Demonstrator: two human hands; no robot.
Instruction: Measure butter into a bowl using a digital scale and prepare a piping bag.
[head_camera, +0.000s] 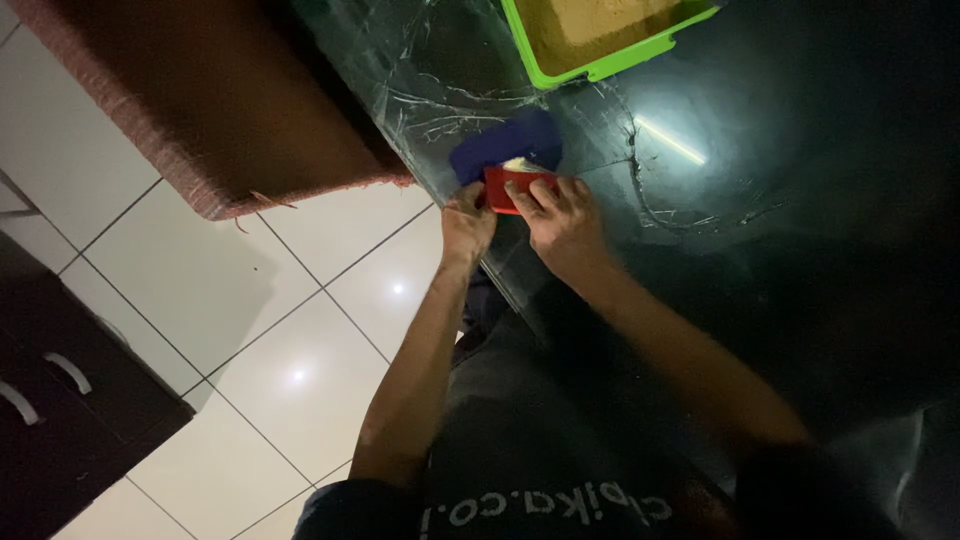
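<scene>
— Red card (508, 187), is it held?
— Yes, both hands pinch it: left hand (466, 222) grips its left edge, right hand (562, 222) has fingers closed over its top.
— Where is it?
— On the dark glass table (760, 220), against a blue sheet (505, 143), with a green tray (600, 66) well beyond the card.
</scene>
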